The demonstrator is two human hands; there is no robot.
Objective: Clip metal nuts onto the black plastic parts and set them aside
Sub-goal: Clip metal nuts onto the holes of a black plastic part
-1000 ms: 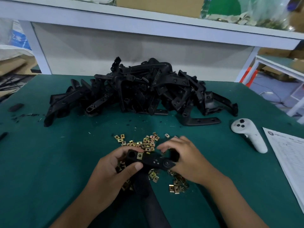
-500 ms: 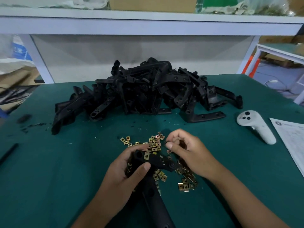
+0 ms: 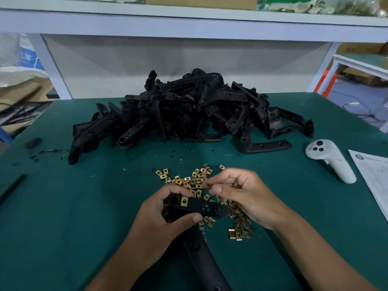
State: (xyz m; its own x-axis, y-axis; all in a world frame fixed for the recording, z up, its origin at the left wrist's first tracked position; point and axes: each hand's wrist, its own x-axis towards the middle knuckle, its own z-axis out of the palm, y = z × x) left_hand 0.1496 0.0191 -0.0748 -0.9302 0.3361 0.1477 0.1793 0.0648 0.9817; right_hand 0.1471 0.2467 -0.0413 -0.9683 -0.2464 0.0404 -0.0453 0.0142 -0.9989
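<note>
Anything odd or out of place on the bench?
Mostly the white handheld controller at right, no part of the clipping job. Small black shavings litter the green mat at left. Nothing looks damaged.

Two bare forearms enter from the bottom edge; no sleeve, glove, watch or ring shows on either; the left hand (image 3: 165,219) and the right hand (image 3: 241,194) have short, trimmed fingernails; both wrists are uncovered
</note>
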